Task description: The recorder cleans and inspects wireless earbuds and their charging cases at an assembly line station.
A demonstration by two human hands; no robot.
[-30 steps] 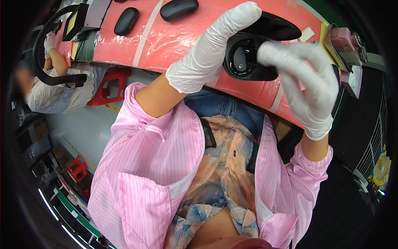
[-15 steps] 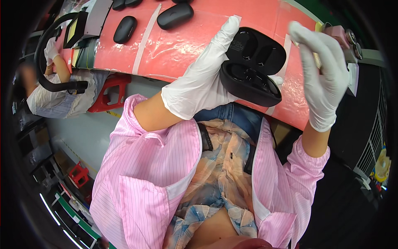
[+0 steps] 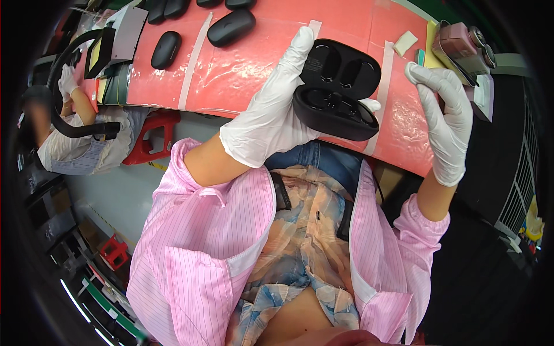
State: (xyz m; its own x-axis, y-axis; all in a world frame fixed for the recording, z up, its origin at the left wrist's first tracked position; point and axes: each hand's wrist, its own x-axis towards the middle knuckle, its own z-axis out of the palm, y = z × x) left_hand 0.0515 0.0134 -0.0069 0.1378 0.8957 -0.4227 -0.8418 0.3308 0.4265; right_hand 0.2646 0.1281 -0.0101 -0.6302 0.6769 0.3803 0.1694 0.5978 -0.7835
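Observation:
An opened black earbud case [image 3: 336, 115] rests in my left hand [image 3: 268, 115], which wears a white glove. My thumb stands up beside its raised lid, and a fingertip shows past the case's right side. Two dark hollows show inside the lid. The base has glossy black shapes in it, and I cannot tell whether they are earbuds. To the right of the case, apart from it, my gloved right hand [image 3: 447, 118] is raised over the table edge with thumb and forefinger brought together. Whatever they may pinch is too small to make out.
Several closed black cases, one of them [image 3: 231, 27] nearest, lie on the red mat [image 3: 248, 69]. A small white pad [image 3: 405, 43] and a pink bottle [image 3: 461, 46] stand at the far right. At left are a black curved arm [image 3: 55, 75] and a seated co-worker [image 3: 81, 144].
The view has shifted slightly. My right hand has come down a little, and its fingers have curled from spread to a pinch. My left hand still holds the opened case.

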